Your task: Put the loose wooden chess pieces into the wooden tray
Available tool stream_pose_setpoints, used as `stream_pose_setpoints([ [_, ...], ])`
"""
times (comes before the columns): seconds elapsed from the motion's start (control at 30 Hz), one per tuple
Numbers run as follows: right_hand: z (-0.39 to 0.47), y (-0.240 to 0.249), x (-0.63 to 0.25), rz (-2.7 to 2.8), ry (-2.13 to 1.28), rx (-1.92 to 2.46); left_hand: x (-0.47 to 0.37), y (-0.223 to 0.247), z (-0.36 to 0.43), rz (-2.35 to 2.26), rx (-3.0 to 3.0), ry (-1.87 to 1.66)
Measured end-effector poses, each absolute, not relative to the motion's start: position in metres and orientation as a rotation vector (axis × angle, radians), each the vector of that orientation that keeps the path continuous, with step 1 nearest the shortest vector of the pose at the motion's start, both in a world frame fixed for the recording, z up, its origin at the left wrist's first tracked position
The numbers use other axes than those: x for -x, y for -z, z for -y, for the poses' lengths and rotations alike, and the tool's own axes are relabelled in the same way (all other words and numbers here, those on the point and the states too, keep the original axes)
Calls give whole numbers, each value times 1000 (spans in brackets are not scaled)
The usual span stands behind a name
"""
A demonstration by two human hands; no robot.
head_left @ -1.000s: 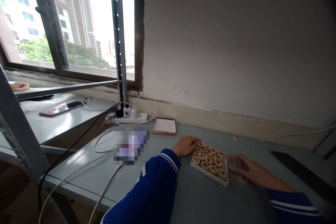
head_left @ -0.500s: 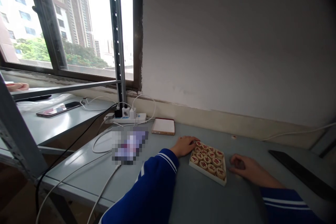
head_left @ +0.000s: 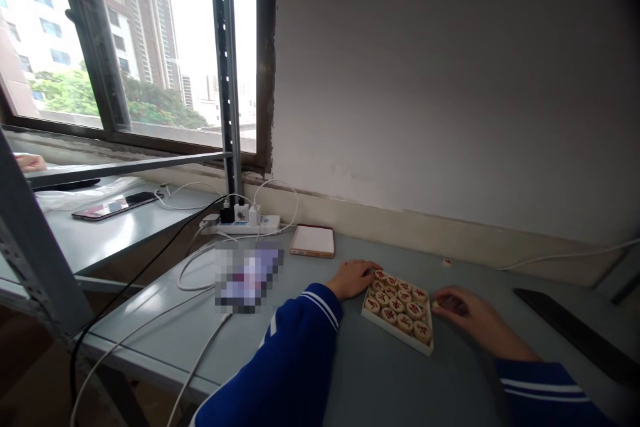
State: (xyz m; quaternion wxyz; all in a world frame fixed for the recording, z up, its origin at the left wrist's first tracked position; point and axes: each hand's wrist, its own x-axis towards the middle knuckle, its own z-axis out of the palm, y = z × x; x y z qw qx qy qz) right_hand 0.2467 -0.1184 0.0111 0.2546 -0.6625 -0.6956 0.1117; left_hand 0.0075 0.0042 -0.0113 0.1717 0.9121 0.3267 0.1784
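Observation:
A shallow cream tray (head_left: 400,340) lies on the grey table (head_left: 380,380), filled with several round wooden chess pieces (head_left: 399,305) with red characters. My left hand (head_left: 353,278) rests against the tray's left far corner, fingers touching the piece there. My right hand (head_left: 463,310) lies on the table just right of the tray, fingers curled towards its right side. Whether it holds anything is hidden. Both arms wear blue sleeves with white stripes.
A white-and-red flat box (head_left: 313,241), a power strip (head_left: 241,222) with plugs and white cables sit at the table's far left. A dark flat bar (head_left: 575,333) lies at the right. A phone (head_left: 115,205) lies on the neighbouring table; another person's hand (head_left: 27,161) shows far left.
My right hand has drawn in from the open table to the tray's right side. My left hand stays at the tray's corner.

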Motion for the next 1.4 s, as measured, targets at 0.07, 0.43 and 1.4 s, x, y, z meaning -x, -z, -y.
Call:
stream_pose_setpoints([
  [0.07,120,-15,-242,1874,-337,1766,-8,12,-5,-925,-2588,-512],
  [0.43,126,-24,-223,1952,-500,1694,-8,12,-5,-909,-2568,-537],
  [1.4,123,-17,-223,1984,-610,1616,-9,14,-6,-912,-2573,-572],
])
